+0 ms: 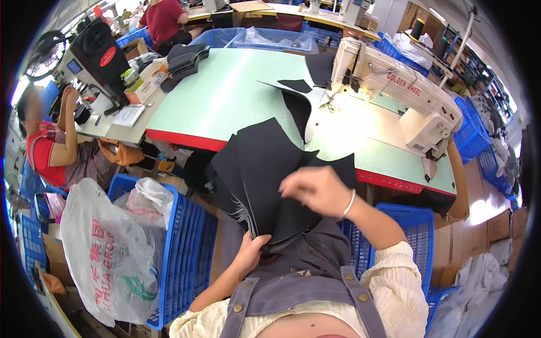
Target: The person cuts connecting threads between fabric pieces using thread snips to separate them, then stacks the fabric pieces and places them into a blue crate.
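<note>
A thick stack of black fabric pieces [262,169] rests on my lap and leans against the table's front edge. My left hand [252,252] grips its lower edge, thumb on top and the other fingers hidden beneath. Grey edges of the layers fan out on the left side of the stack. Over the right part of the stack is my right hand [313,190], its fingers bent and smeared by motion; whether they pinch a piece cannot be made out. Beyond the stack, a black piece with a pale underside [296,107] lies curled on the table near the sewing machine [394,79].
The pale green table [225,79] has a red front edge. More black pieces [186,59] are piled at its far left. Blue crates stand left [189,242] and right [406,225] of me, the left one holding plastic bags. A co-worker [51,146] sits at the left beside another machine [93,62].
</note>
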Demonstrator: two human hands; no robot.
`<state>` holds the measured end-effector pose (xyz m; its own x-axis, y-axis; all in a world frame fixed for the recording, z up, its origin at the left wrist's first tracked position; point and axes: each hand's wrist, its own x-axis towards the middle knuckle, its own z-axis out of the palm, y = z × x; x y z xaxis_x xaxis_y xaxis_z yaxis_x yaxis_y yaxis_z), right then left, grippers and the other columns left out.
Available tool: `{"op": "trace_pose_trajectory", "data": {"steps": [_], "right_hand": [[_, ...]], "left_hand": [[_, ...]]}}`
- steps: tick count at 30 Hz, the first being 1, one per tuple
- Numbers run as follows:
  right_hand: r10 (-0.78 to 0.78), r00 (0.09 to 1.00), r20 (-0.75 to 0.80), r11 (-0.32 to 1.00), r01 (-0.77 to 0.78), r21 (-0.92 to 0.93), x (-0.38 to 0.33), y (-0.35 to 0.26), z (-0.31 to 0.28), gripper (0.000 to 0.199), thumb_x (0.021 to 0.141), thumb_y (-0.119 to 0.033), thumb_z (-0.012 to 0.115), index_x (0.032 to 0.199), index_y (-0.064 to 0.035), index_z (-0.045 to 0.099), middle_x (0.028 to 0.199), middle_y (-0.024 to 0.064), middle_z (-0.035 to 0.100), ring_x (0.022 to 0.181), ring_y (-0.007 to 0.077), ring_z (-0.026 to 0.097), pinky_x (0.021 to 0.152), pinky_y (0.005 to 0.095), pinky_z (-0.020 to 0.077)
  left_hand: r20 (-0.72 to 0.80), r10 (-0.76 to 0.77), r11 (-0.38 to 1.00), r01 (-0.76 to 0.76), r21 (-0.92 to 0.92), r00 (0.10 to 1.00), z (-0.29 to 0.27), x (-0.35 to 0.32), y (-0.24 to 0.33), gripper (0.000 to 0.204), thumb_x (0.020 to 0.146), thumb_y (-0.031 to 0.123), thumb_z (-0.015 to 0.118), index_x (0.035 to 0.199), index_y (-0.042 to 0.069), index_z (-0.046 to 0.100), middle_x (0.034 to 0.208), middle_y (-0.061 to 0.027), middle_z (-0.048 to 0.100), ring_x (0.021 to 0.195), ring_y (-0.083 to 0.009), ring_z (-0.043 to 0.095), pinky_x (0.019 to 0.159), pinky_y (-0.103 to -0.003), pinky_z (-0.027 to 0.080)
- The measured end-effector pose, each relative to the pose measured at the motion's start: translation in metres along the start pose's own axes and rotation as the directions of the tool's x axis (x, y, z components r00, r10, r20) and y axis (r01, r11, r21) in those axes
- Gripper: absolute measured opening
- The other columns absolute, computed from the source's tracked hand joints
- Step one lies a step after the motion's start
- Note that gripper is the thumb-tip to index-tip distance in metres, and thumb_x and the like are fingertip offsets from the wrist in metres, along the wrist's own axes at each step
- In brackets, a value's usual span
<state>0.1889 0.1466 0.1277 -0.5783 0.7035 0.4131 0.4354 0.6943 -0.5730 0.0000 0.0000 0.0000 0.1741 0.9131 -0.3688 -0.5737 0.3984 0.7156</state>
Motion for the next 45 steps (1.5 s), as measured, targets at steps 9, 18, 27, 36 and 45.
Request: {"op": "trace_pose_trajectory", "data": {"steps": [9,18,27,36,45], "right_hand": [[-0.414,0.893,0.179,0.707,0.439,-0.554,0.045,0.09,-0.03,0.022,0.076,-0.026,0.065,0.086,-0.0089,0.054,0.088,0.0034,0.055,0.074,0.0181,0.059,0.058,0.0319,0.0481],[-0.287,0.877,0.385,0.609,0.478,-0.633,0.026,0.109,-0.036,0.017,0.073,-0.02,0.063,0.076,-0.0085,0.051,0.075,0.0021,0.049,0.072,0.0161,0.057,0.055,0.0292,0.0482],[-0.363,0.879,0.31,0.622,0.476,-0.622,0.023,0.122,-0.02,0.017,0.073,-0.02,0.063,0.078,-0.0065,0.054,0.076,0.0032,0.05,0.072,0.0168,0.057,0.057,0.0291,0.0485],[-0.161,0.964,0.21,0.833,0.247,-0.495,0.032,0.123,-0.018,0.029,0.064,-0.009,0.067,0.091,-0.004,0.056,0.088,0.0099,0.052,0.084,0.0268,0.056,0.069,0.036,0.0489],[-0.254,0.956,0.145,0.66,0.281,-0.697,0.042,0.108,-0.024,0.015,0.067,-0.004,0.062,0.079,-0.0069,0.055,0.094,0.0061,0.054,0.101,0.0206,0.054,0.062,0.0297,0.0498]], "left_hand": [[-0.045,-0.018,1.0,0.018,0.003,0.999,0.007,0.001,0.001,0.04,0.079,0.005,0.058,0.116,-0.003,0.047,0.108,-0.0093,0.056,0.098,-0.0149,0.054,0.087,-0.03,0.042],[-0.046,-0.034,0.999,0.034,0.008,0.998,0.007,0.0,0.006,0.038,0.08,0.006,0.059,0.115,-0.003,0.048,0.108,-0.0086,0.057,0.097,-0.0153,0.055,0.086,-0.03,0.044],[-0.019,-0.022,0.997,0.023,0.068,1.0,0.009,0.003,0.001,0.044,0.082,0.006,0.051,0.123,-0.004,0.039,0.12,-0.0132,0.05,0.109,-0.0218,0.05,0.096,-0.035,0.039],[0.016,0.024,0.999,-0.025,0.032,1.0,0.008,0.0,0.035,0.047,0.074,0.008,0.057,0.118,-0.005,0.047,0.11,-0.0106,0.056,0.099,-0.0166,0.054,0.089,-0.03,0.042],[-0.125,0.32,0.884,-0.249,0.396,0.939,-0.032,0.014,-0.019,0.052,0.076,0.012,0.059,0.123,-0.002,0.042,0.109,-0.0127,0.058,0.101,-0.0195,0.054,0.091,-0.03,0.039]]}}
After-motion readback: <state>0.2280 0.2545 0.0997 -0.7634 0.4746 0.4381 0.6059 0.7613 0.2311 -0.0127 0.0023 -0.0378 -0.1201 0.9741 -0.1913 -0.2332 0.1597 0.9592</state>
